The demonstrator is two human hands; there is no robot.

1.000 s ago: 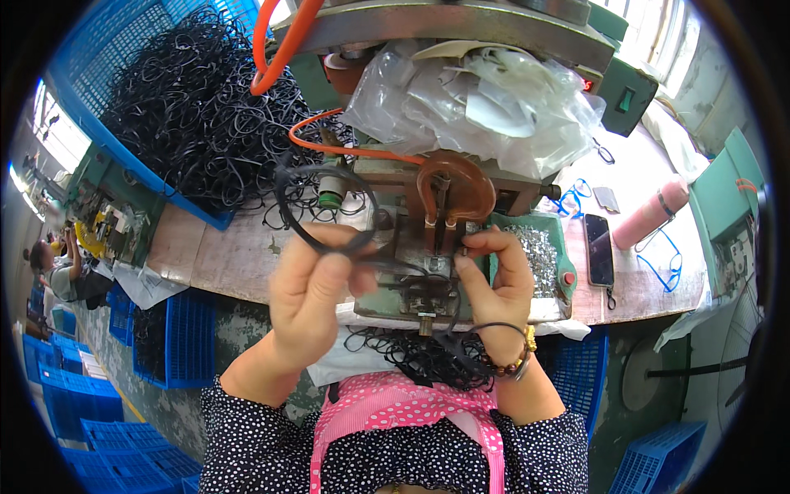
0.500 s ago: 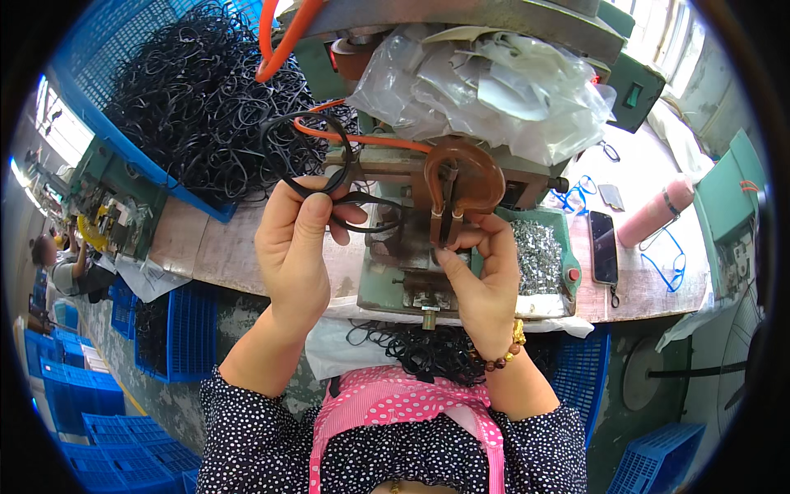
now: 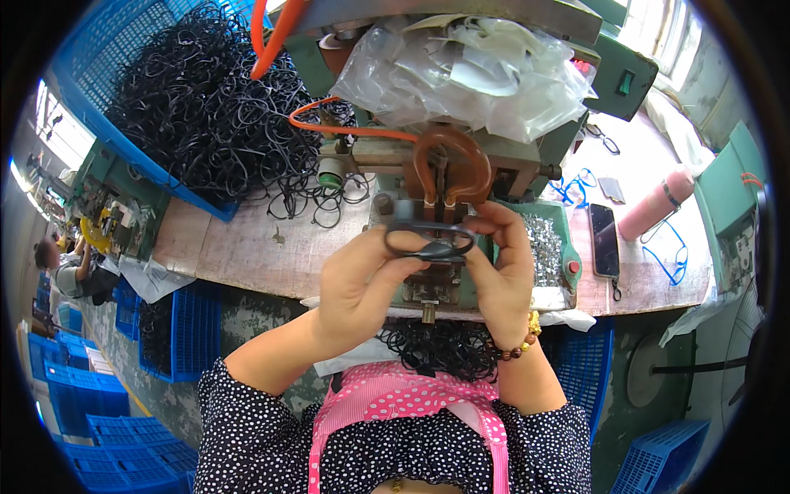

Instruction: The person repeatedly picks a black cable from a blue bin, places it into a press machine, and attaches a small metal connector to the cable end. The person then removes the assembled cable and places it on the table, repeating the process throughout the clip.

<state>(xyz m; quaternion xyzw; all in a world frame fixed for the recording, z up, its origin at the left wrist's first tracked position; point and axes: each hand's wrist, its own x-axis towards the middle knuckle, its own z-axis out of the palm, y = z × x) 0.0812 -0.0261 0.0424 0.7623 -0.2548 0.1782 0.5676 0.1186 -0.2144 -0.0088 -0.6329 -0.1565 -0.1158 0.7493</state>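
My left hand point(image 3: 362, 284) pinches a black eyeglass frame point(image 3: 429, 254) between thumb and fingers, just in front of the copper loop point(image 3: 487, 169) of a bench machine. My right hand point(image 3: 504, 267) is at the frame's right end, below the loop's lower ends, with its fingers curled in. The frame partly covers the right thumb tip, and whatever those fingers pinch cannot be made out. Beneath both hands is the machine's metal fixture point(image 3: 429, 292).
A green tray of small metal parts point(image 3: 543, 247) lies right of the fixture. Further right are a phone point(image 3: 604, 243), a pink bottle point(image 3: 657, 206) and blue frames point(image 3: 676, 255). A blue crate point(image 3: 99, 123) heaped with black frames point(image 3: 197, 107) stands left. Orange tubing point(image 3: 354, 130) runs to the loop.
My left hand has carried the black eyeglass frame right and down to the fixture, beside my right hand. My right hand stays near the fixture. Loose frames on the table now show.
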